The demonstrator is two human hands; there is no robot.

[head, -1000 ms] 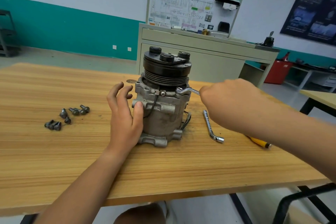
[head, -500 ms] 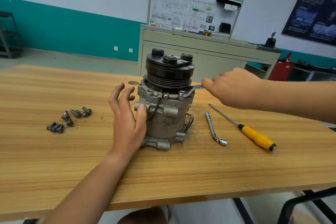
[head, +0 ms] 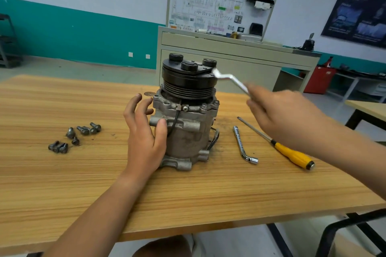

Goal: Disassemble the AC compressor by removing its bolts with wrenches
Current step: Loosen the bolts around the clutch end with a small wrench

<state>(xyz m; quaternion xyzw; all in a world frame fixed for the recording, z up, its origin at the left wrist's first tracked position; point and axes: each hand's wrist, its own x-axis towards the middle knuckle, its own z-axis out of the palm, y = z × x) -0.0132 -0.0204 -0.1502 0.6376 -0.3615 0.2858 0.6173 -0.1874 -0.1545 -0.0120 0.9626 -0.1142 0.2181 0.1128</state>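
grey cast-metal AC compressor with the black pulley stands upright mid wooden table. left hand braces it at 9 o'clock, thumb pressed on, fingers splayed, not gripping. right hand pinches the bent silver ring wrench, which just lifted off the flange bolt to 2 o'clock by the pulley. probably resetting for another turn; loose dark bolts further out at 9

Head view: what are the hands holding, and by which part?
Right hand grips the wrench by its handle end. Left hand holds nothing: thumb presses the compressor body, fingers spread.
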